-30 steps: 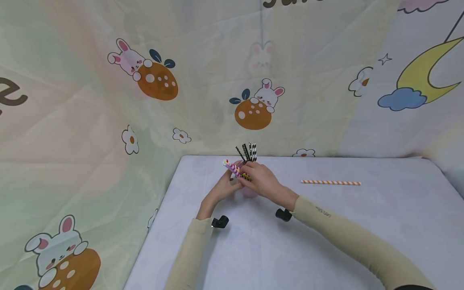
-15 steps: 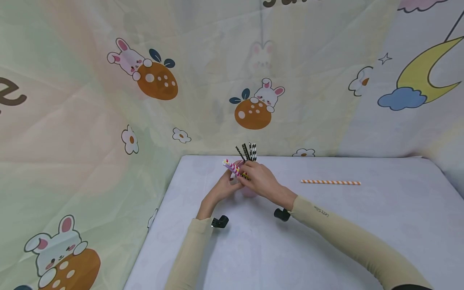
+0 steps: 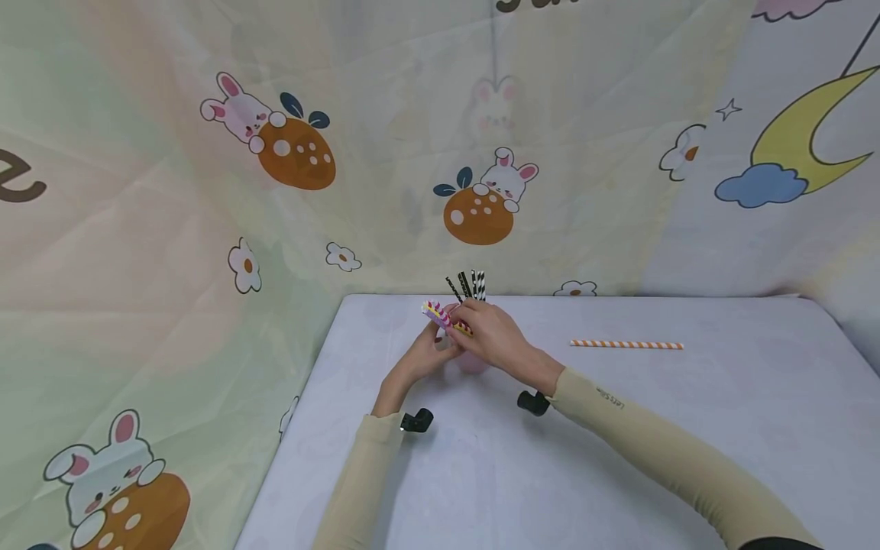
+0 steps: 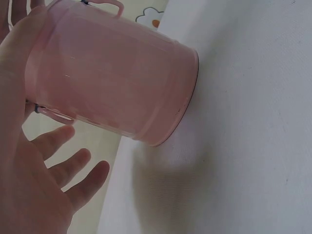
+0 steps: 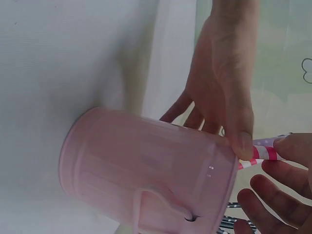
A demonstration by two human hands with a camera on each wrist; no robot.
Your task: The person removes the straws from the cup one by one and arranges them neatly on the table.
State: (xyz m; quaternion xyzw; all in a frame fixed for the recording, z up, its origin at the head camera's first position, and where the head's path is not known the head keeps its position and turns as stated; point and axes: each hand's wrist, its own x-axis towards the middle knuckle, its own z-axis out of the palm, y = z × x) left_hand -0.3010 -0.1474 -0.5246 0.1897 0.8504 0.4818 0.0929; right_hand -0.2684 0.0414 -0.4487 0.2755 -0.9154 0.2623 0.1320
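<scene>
A pink bucket (image 4: 109, 73) with small side handles stands on the table, largely hidden by the hands in the head view. My left hand (image 3: 417, 357) grips its rim, thumb near the top edge (image 5: 240, 131), other fingers spread behind. My right hand (image 3: 496, 336) pinches colourful patterned straws (image 3: 436, 312) at the bucket's mouth; pink-striped and purple ones (image 5: 265, 152) lean out beside the left thumb. Several black-and-white straws (image 3: 471, 284) stand at the bucket's back, fanned slightly.
An orange-and-white striped straw (image 3: 626, 344) lies on the white table (image 3: 619, 412) to the right of the hands. Behind the table hangs a cloth (image 3: 385, 153) printed with rabbits, flowers and a moon. Each wrist carries a small black camera.
My right hand has shifted very slightly up and to the left with the colourful straws. My left hand keeps its place at the bucket. The head view has moved slightly.
</scene>
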